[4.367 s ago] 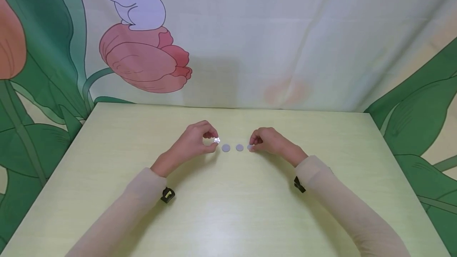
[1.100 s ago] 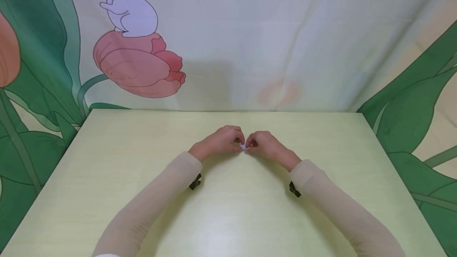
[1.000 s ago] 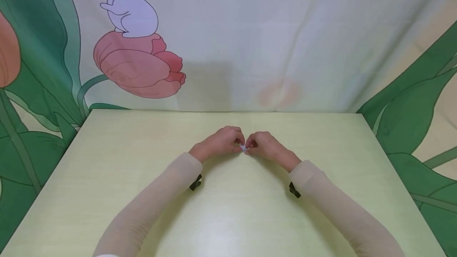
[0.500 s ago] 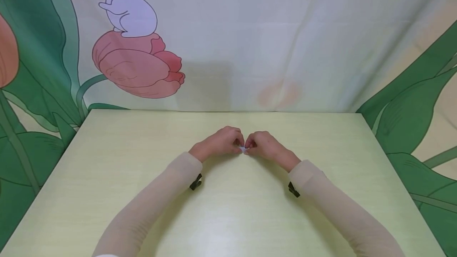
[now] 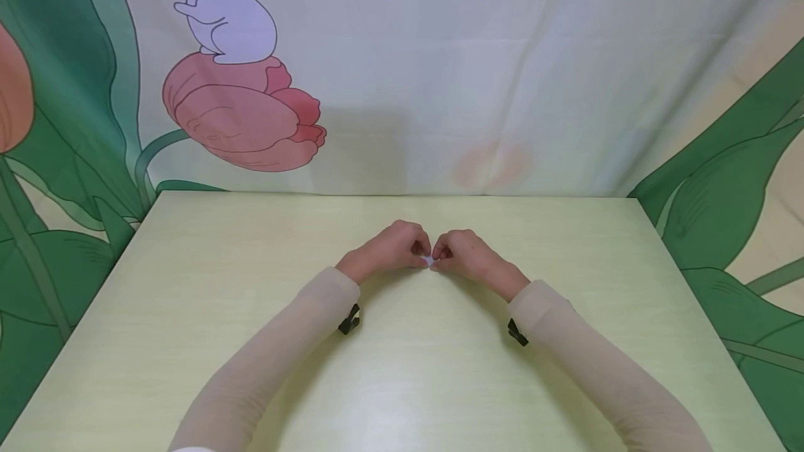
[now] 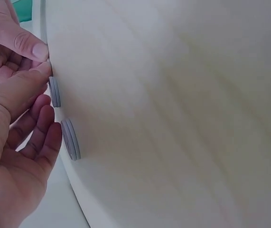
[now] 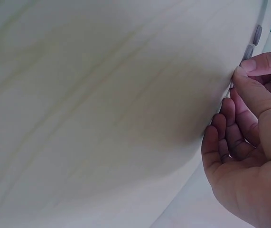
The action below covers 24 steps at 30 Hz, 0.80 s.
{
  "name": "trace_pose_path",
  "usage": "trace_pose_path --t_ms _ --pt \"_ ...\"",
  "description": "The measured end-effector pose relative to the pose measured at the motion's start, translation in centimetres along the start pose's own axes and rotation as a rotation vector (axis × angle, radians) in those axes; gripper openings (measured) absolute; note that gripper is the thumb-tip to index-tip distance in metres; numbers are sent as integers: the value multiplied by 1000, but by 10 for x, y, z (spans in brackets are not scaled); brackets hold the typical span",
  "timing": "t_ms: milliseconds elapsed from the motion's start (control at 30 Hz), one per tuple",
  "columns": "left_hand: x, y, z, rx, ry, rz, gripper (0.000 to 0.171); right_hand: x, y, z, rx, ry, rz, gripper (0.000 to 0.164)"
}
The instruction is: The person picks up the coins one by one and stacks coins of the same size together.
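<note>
My left hand (image 5: 397, 244) and right hand (image 5: 466, 252) meet at the far middle of the table, fingertips nearly touching. Thumb and index finger of each hand pinch at a small pale coin (image 5: 430, 261), which the fingers mostly cover. Below the left hand's fingers, the left wrist view has two pairs of stacked grey coins, a nearer pair (image 6: 71, 139) and a farther pair (image 6: 54, 91). Past the fingertips, the right wrist view shows grey coins (image 7: 249, 51) along the tabletop. From the head view the left hand hides these stacks.
A pale wooden table (image 5: 402, 368) spreads in front of me. Behind it hangs a printed cloth (image 5: 402, 54) with a flower and a white animal. Dark camera mounts (image 5: 349, 319) sit under both sleeves.
Since the oldest frame, my left hand has moved right over the coins to meet the right hand, bringing a shiny small piece. In the last second both hands have stayed almost still.
</note>
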State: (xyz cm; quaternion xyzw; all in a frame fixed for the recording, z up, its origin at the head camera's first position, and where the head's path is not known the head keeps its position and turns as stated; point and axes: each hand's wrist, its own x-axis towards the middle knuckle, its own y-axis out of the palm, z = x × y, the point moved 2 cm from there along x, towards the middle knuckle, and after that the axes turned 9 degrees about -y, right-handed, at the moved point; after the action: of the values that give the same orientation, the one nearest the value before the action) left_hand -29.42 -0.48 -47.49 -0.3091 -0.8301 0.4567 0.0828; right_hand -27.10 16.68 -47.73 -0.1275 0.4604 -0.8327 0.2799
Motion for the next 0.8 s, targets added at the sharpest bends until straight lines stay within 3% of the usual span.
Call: trace_pose_path --t_ms 233,433,800 --pt "1 -1 2 23 -69 21 11 2 1 0 -3 13 8 13" --pt "-2 0 1 19 -70 64 10 1 2 1 -5 28 9 13" --pt "-3 -1 -3 39 -76 58 9 -3 0 5 -44 37 -2 14"
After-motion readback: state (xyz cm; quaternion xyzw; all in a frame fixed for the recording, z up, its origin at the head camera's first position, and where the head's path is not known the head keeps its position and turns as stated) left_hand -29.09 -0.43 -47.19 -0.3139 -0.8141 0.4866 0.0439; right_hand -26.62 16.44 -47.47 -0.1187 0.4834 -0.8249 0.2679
